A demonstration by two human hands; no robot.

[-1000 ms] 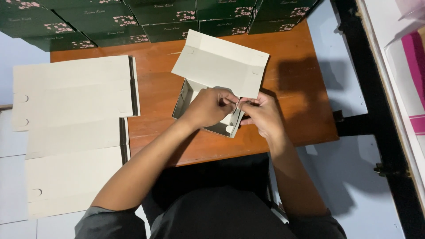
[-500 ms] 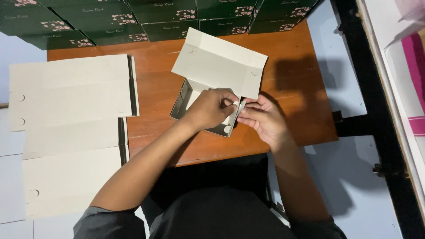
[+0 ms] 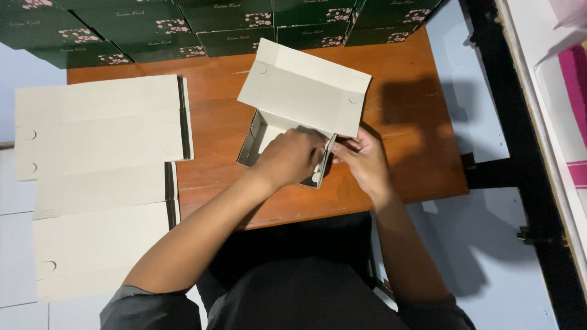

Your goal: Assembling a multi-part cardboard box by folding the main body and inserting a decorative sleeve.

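A pale grey cardboard box [image 3: 257, 137] stands half folded on the wooden table [image 3: 416, 140], its wide lid flap [image 3: 304, 88] standing open toward the far side. My left hand [image 3: 292, 157] reaches into the box from the near side and presses on its right end wall. My right hand [image 3: 364, 157] pinches that same right end wall from outside, fingers closed on the cardboard edge. Both hands meet at the box's right corner.
Several flat unfolded grey box blanks [image 3: 101, 125] lie overlapping at the left, hanging off the table edge. Dark green finished boxes [image 3: 238, 21] with flower prints line the far side. A black frame [image 3: 495, 91] and a white and pink surface [image 3: 559, 73] stand at right.
Both hands and the box have shifted slightly; my left hand has pushed deeper into the box, while my right fingers stay on the right end wall.
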